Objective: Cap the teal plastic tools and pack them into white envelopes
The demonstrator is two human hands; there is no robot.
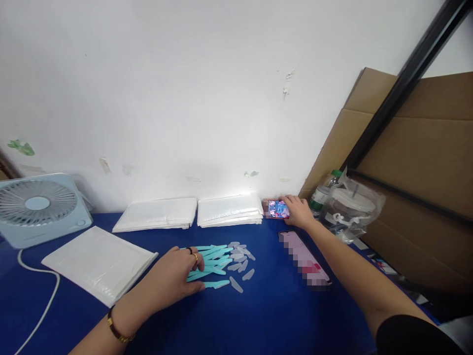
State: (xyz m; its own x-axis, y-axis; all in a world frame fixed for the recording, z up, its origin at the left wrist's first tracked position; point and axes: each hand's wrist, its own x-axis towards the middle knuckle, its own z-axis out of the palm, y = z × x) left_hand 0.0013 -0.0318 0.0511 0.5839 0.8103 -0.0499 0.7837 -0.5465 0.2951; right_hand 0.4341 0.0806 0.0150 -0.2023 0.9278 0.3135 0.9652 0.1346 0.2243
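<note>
My left hand (185, 271) is curled over the handles of several turquoise eyebrow razors (218, 254), its thumb against the lowest one. The razors lie fanned in a pile, blades pointing right. Beside their tips are several clear blade caps (239, 259), loose on the blue table (258, 315). Farther off, my right hand (298, 211) grips the right end of a smartphone (278, 209) propped sideways by the wall, its screen lit. A second phone (301, 251), pinkish and partly pixelated, lies flat below my right forearm.
Two stacks of white padded mailers (157, 214) (229, 209) lie along the wall; a single mailer (98, 261) is nearer, at left. A blue fan (39, 207) with a white cable stands far left. At right are a green-capped bottle (320, 193), a bagged tub (349, 207) and cardboard (436, 138).
</note>
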